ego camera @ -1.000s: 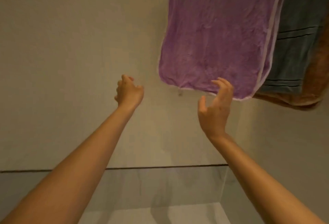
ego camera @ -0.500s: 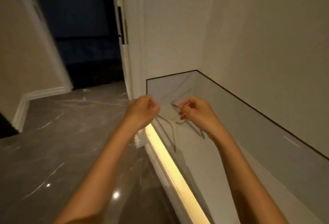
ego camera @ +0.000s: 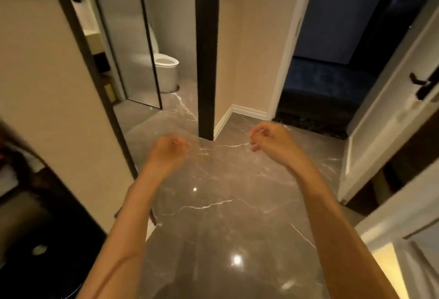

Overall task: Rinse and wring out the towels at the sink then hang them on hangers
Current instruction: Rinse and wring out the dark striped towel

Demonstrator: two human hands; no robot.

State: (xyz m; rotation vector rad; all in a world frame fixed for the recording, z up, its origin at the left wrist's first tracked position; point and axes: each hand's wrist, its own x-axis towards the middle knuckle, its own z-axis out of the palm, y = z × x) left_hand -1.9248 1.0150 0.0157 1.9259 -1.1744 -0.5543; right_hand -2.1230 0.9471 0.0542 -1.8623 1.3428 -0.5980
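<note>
Hallway; I judge this the walk back for a towel to rinse. No towel, hanger or sink in sight; both arms are raised over the marble floor [ego camera: 213,203]. The bathroom doorway is ahead-left, with the toilet [ego camera: 166,67] visible inside; the sink is probably in there, so the next move calls for stepping through and taking up a towel. On my right hand [ego camera: 269,143] the fingers [ego camera: 256,132] are loosely curled and hold nothing; on my left hand [ego camera: 166,151] the fingers [ego camera: 181,143] are curled toward the palm and blurred; I cannot tell whether they pinch anything.
</note>
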